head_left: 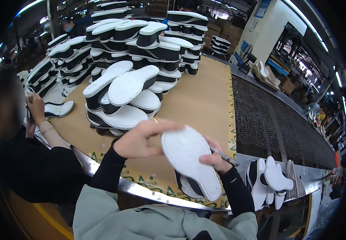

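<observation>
Brown tabletop (211, 92), left to right: co-worker (37, 170) at nine o'clock, stacked soles (129, 82) at eleven, left hand (141, 138) clasping white-bottomed sole (191, 158) at six, right hand (217, 158) pinching it and pen-like tool (229, 159), pillar (261, 34) at one, mesh conveyor (271, 116) at three.

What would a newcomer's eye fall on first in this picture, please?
Probably the stacked white-and-black soles, towering over the table at its far left. Next, front and centre, the white sole in the right hand, the left hand at its edge. The dark mesh belt stretches away on the right.
</observation>
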### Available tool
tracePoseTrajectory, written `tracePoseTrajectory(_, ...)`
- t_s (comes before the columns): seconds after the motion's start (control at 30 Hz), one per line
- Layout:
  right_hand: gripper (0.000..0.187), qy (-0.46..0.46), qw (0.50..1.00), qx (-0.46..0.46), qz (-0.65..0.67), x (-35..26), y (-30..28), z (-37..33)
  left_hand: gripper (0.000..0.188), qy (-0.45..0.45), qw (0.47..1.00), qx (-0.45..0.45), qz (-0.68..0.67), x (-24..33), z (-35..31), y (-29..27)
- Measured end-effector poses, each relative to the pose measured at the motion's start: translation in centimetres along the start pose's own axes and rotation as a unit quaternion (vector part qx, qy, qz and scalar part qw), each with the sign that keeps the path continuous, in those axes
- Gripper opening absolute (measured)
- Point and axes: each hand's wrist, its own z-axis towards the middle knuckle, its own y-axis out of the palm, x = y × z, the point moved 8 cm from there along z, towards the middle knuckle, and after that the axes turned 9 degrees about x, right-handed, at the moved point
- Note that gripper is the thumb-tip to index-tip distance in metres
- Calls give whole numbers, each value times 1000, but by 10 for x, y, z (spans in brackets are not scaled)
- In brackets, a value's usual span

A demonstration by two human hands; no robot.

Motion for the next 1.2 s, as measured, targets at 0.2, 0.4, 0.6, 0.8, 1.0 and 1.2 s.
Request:
tracePoseTrajectory(0.2,54,26,972,157,175,-8,-7,61,50,50,937,342,47,19,-27,-94)
tracePoseTrajectory(0.4,55,-16,961,253,109,-20,-2,143,36,71,840,526,113,-13,-74,-197)
tracePoseTrajectory(0.6,63,19,948,319,6,-1,-9,187,43,-49,824,561,67,-99,-97,-257)
tracePoseTrajectory(0.8,56,24,927,367,-68,6,-13,204,45,-66,836,545,-5,-117,-91,-232)
tracePoseTrajectory(1.0,64,-93,917,366,-126,-13,3,206,36,-34,815,579,0,-119,-97,-222)
tracePoseTrajectory(1.2,61,-96,917,363,-136,19,2,230,34,23,778,628,-25,-131,-109,-219)
